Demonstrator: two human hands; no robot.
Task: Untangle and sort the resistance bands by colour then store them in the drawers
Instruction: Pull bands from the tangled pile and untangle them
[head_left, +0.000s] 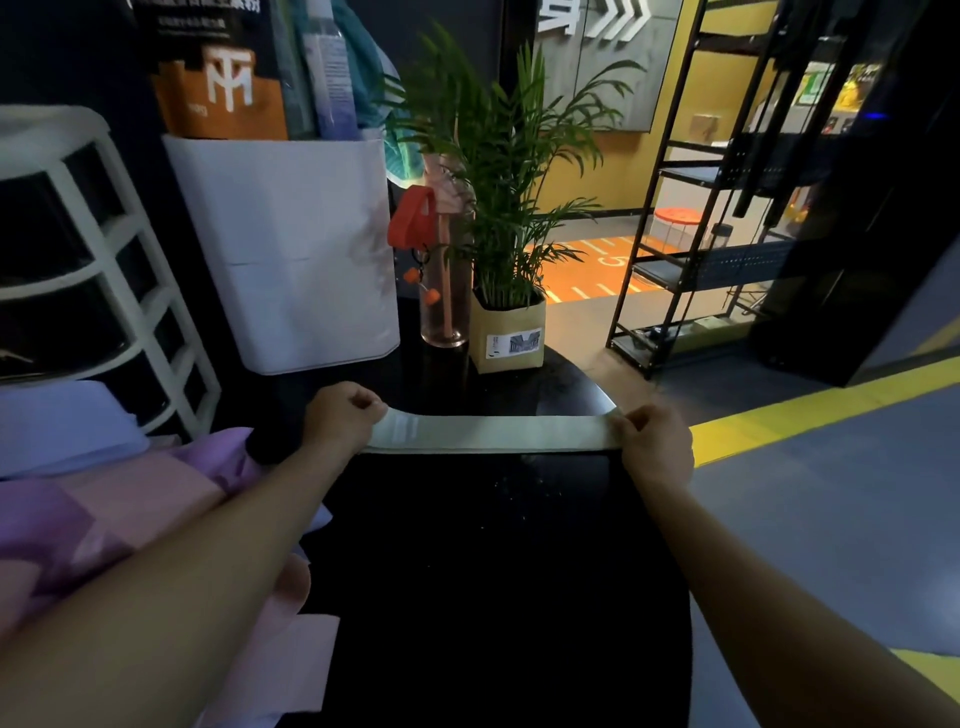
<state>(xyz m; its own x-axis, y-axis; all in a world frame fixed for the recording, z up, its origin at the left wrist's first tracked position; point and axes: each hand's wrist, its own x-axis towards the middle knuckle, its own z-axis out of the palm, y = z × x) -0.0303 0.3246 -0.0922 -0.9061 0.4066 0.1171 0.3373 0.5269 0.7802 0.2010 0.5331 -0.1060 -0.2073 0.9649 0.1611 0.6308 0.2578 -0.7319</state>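
Note:
A pale green resistance band (493, 434) is stretched flat and level above the black round table (467, 571). My left hand (343, 415) grips its left end with curled fingers. At the band's right end, my right hand (654, 441) pinches it. A heap of purple and pink bands (104, 509) lies at the table's left, under my left forearm. A pale blue band (62, 421) sits behind that heap. The white drawer unit (78, 270) with dark drawers stands at the far left.
Behind the stretched band stand a white bin (301, 249), a clear bottle with a red strap (441, 270) and a potted palm in a paper bag (509, 332). A black metal shelf (701, 234) stands on the floor to the right.

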